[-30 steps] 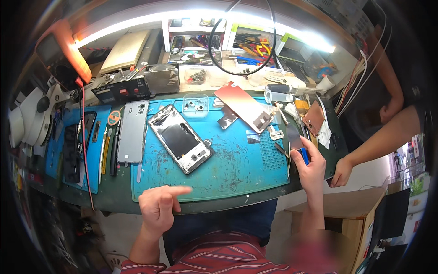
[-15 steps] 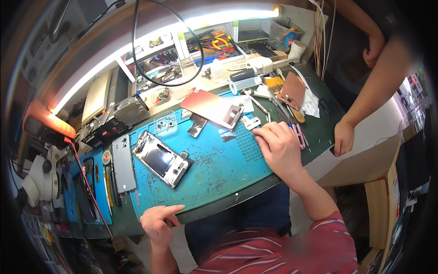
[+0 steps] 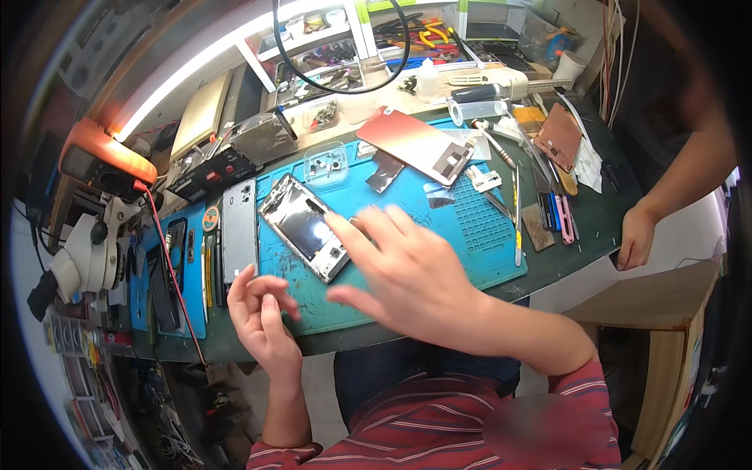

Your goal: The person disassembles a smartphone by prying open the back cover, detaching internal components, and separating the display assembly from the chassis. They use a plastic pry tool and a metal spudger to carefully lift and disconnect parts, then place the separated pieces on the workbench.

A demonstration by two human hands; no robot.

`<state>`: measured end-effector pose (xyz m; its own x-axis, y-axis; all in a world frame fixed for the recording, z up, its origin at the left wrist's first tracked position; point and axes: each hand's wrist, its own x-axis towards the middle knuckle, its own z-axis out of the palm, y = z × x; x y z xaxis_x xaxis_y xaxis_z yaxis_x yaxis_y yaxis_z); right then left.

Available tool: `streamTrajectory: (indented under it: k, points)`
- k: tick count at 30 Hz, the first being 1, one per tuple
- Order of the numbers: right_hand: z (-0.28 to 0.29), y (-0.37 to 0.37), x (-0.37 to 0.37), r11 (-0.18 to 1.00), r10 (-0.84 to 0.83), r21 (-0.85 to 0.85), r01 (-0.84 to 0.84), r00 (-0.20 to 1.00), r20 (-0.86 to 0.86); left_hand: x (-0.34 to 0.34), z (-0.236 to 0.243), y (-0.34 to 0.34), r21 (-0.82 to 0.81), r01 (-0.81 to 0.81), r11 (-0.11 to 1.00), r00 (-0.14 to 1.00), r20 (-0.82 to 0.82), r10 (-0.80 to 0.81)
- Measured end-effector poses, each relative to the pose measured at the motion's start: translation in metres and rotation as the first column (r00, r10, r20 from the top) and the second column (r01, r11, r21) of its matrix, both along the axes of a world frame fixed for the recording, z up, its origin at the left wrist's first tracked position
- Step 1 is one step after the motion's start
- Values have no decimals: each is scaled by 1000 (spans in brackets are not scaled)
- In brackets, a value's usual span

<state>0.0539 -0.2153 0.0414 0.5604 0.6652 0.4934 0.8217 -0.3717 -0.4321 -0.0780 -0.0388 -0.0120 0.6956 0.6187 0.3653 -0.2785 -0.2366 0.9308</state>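
An opened phone body point(image 3: 304, 225) lies tilted on the blue work mat point(image 3: 462, 235), its dark inside facing up. My right hand point(image 3: 403, 266) hovers over the mat just right of the phone, fingers spread, holding nothing that I can see. My left hand point(image 3: 262, 313) rests at the mat's near left corner, fingers loosely curled upward and empty. A reddish phone back panel point(image 3: 415, 145) lies at the far side of the mat. A silver phone back cover point(image 3: 240, 229) lies left of the mat.
A microscope point(image 3: 86, 251) stands at the left beside dark phones on a second blue mat point(image 3: 168, 266). Tweezers and pry tools point(image 3: 540, 211) lie on the right. Another person's hand point(image 3: 636, 239) rests on the table's right edge. Shelves with tools run along the back.
My right hand has swung left from the right-hand tools to just beside the opened phone. My left hand has lifted, fingers curling up. The view has tilted and shifted.
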Motion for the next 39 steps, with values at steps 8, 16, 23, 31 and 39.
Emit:
streamTrajectory:
  k: [8, 16, 23, 31, 39]
  points:
    - [2, 49, 60, 968, -22, -229, -106, 870, -493, 8, 17, 2, -239, 122, 963, 988, -69, -142]
    - [-26, 49, 50, 996, 87, 69, -60, 858, -506, 12, 32, -3, -288, 219, 932, 949, -159, -272]
    - [-1, 43, 36, 960, 233, 261, -100, 802, -550, 22, 34, 26, 166, 59, 984, 961, -275, -12]
    - [8, 32, 22, 924, 373, 236, -302, 850, -371, 80, 38, 89, 48, 208, 977, 953, -235, -191]
    - [-5, 33, 14, 936, 331, 85, -341, 936, 119, 78, 35, 81, 88, 200, 976, 962, -205, -179]
